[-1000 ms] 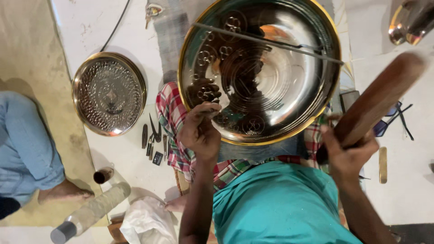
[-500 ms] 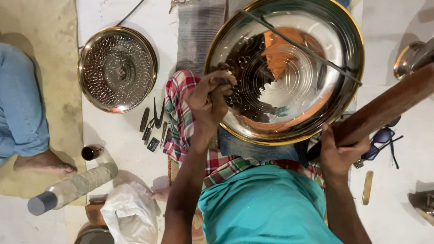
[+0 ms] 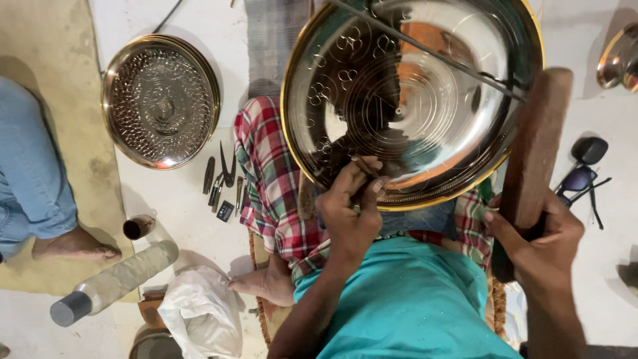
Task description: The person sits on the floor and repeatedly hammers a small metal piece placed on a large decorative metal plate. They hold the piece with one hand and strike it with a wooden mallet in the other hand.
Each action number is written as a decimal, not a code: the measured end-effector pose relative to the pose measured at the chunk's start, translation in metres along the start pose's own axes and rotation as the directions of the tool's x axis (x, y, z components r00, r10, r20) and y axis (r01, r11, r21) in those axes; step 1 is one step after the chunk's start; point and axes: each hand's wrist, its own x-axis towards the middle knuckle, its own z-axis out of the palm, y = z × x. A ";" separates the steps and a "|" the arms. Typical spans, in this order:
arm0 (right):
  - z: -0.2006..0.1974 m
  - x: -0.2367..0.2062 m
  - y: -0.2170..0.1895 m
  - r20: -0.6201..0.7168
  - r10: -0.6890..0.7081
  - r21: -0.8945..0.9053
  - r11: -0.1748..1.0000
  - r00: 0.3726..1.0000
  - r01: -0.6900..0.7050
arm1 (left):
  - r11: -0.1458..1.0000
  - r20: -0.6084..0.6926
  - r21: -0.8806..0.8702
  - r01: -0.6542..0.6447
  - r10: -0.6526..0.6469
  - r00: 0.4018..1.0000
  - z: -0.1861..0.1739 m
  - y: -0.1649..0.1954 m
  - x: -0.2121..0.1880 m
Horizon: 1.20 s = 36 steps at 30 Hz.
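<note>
Floor-level metal-engraving workshop. Evidence: large engraved brass tray (image 3: 425, 100), finished patterned tray (image 3: 161, 100), small hand tools (image 3: 222, 179) on the floor, wooden mallet (image 3: 535, 166).

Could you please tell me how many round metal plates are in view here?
3: the large engraved plate on the lap, a patterned plate on the floor at left, and one cut off at the right edge. Others may be hidden.

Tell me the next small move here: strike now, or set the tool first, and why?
Probably bring the wooden mallet down onto the small punch. The left hand pinches the punch with its tip against the engraved metal plate, near the lower rim beside the stamped motifs, while the right hand grips the mallet raised off to the side, apart from the punch.
</note>
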 end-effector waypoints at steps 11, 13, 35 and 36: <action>-0.007 0.056 -0.070 0.470 -0.097 -0.337 0.899 0.877 0.280 | 0.884 0.025 0.424 -0.198 0.207 0.978 0.014 -0.005 -0.003; -0.005 0.072 -0.086 0.588 -0.142 -0.393 0.810 0.796 0.435 | 0.896 0.002 0.413 -0.161 0.176 0.984 0.015 -0.006 -0.004; 0.039 0.128 -0.165 0.780 0.356 -0.623 0.357 0.515 0.696 | 0.870 0.094 0.467 -0.158 0.128 0.987 0.010 0.002 -0.006; 0.039 0.125 -0.162 0.773 0.237 -0.602 0.568 0.589 0.561 | 0.868 0.108 0.471 -0.156 0.119 0.987 0.010 0.004 -0.005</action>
